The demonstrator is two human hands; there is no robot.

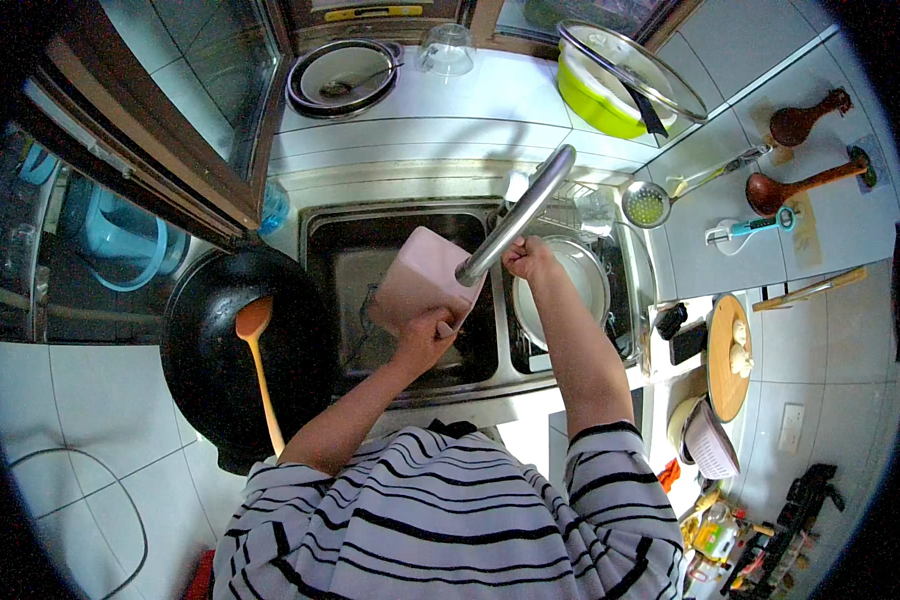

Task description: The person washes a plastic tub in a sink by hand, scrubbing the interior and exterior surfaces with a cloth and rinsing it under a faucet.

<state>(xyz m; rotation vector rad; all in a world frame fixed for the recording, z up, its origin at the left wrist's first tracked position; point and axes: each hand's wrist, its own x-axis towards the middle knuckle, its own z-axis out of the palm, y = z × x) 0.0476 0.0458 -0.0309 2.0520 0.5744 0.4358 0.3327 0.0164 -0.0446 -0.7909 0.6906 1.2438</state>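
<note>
My left hand (424, 341) grips the near side of a pink square-sided container (427, 274), held tilted over the left basin of a metal sink (504, 360). The end of the curved metal faucet (521, 214) reaches the container's right side. My right hand (526, 259) is closed beside the faucet, above the right basin; whether its fingers hold something cannot be told. Under my right forearm a round metal-rimmed bowl (596, 289) sits in the right basin. A wire rack (559, 202) with a clear glass (594, 212) stands behind it.
A black wok (217, 360) with a wooden-handled spatula (259, 360) lies left. Bowls (343, 75), a glass bowl (447, 51) and a green basin (596, 97) occupy the ledge behind. Ladles (806, 180) and a skimmer (646, 205) hang right, above a round cutting board (724, 360).
</note>
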